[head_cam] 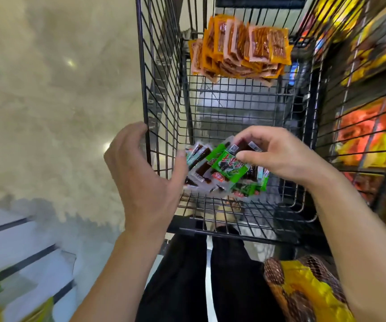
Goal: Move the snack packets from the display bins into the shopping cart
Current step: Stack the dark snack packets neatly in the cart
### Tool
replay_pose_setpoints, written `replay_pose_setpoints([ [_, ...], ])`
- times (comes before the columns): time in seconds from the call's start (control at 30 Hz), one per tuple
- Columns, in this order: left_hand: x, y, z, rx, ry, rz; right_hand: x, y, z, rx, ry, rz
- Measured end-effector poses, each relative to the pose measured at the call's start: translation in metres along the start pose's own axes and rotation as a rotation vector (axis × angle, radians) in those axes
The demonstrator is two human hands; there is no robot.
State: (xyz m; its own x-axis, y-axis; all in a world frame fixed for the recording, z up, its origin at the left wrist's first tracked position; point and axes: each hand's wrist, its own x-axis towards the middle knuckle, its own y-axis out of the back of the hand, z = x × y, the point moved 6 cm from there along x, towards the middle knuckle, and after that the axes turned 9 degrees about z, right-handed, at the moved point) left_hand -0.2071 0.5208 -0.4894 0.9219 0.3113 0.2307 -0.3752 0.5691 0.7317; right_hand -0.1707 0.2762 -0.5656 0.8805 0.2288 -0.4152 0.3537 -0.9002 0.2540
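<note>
**Entry: green packets at the near end of the cart, slip and spill risks**

Nearest you, a mesh net bag with yellow and brown contents (303, 289) lies just under your right forearm. Drop the elbow and it may snag or drag.

Your right hand (278, 156) pinches a small green foil snack packet (230, 165) between thumb and fingertips. It is on top of a loose bunch of green and dark packets (201, 168) inside the near end of the black wire shopping cart (144, 89). You cannot tell whether the bunch rests on the wire floor or hangs partly from your grip.

- Risk: the pinch takes only the top packets, so the lower ones may slide free and scatter.
- Risk: the packets look small against the floor grid, and one landing on edge may slip through a gap.

Your left hand (141, 173) is apart from the right, with fingers loosely curved and holding nothing. Its thumb is just beside the bunch and its fingertips are at the cart's left wall. A quick move inward may knock them on the wire.

Farther in, a heap of orange snack packets (240, 49) lies at the far end, well apart from the green ones.

At right, the wire display bins of yellow and orange packets (368, 126) press close to the cart. That side is blurred, so a hurried reach risks catching the mesh.
</note>
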Motion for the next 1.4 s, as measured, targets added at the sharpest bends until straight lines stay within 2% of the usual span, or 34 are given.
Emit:
replay_pose_setpoints([
  [0.03, -0.003, -0.004, 0.013, -0.039, -0.096, -0.037, -0.002, 0.002, -0.001, 0.016, 0.002, -0.016],
  [0.07, -0.006, -0.013, 0.022, -0.084, -0.111, -0.146, -0.004, 0.002, -0.001, 0.042, 0.006, -0.030],
  [0.13, -0.012, -0.043, 0.027, -0.144, 0.067, -0.500, -0.006, 0.001, -0.004, 0.103, 0.028, -0.034],
  [0.2, -0.022, -0.070, 0.021, -0.100, 0.226, -0.810, -0.007, -0.002, -0.005, 0.178, 0.033, -0.012],
  [0.27, -0.026, -0.085, 0.008, -0.171, 0.357, -0.924, -0.006, -0.005, -0.001, 0.208, 0.023, 0.018],
  [0.33, -0.027, -0.090, -0.001, -0.277, 0.437, -0.912, -0.003, -0.007, 0.008, 0.207, -0.006, 0.044],
  [0.43, -0.027, -0.096, -0.019, -0.234, 0.463, -0.817, 0.003, 0.002, 0.047, 0.201, -0.152, 0.166],
  [0.5, -0.028, -0.099, -0.032, -0.202, 0.499, -0.725, 0.006, 0.009, 0.080, -0.008, -0.263, 0.249],
  [0.57, -0.030, -0.101, -0.039, -0.199, 0.538, -0.657, 0.007, 0.008, 0.109, -0.293, -0.366, 0.211],
  [0.6, -0.032, -0.102, -0.041, -0.211, 0.558, -0.633, 0.008, 0.004, 0.121, -0.360, -0.407, 0.173],
  [0.7, -0.038, -0.106, -0.045, -0.272, 0.645, -0.585, 0.011, -0.011, 0.143, -0.407, -0.476, 0.098],
  [0.77, -0.040, -0.110, -0.046, -0.272, 0.666, -0.582, 0.011, -0.012, 0.152, -0.447, -0.530, 0.127],
  [0.87, -0.040, -0.114, -0.047, -0.279, 0.672, -0.587, 0.006, -0.008, 0.159, -0.403, -0.600, 0.197],
  [1.03, -0.038, -0.114, -0.046, -0.291, 0.689, -0.571, -0.007, -0.004, 0.167, -0.153, -0.712, 0.258],
  [1.13, -0.040, -0.115, -0.047, -0.308, 0.714, -0.572, -0.011, 0.002, 0.162, -0.140, -0.733, 0.259],
  [1.27, -0.041, -0.116, -0.045, -0.319, 0.723, -0.596, -0.016, 0.012, 0.142, -0.159, -0.678, 0.269],
  [1.4, -0.043, -0.118, -0.045, -0.338, 0.751, -0.626, -0.027, 0.033, 0.112, -0.175, -0.534, 0.286],
])
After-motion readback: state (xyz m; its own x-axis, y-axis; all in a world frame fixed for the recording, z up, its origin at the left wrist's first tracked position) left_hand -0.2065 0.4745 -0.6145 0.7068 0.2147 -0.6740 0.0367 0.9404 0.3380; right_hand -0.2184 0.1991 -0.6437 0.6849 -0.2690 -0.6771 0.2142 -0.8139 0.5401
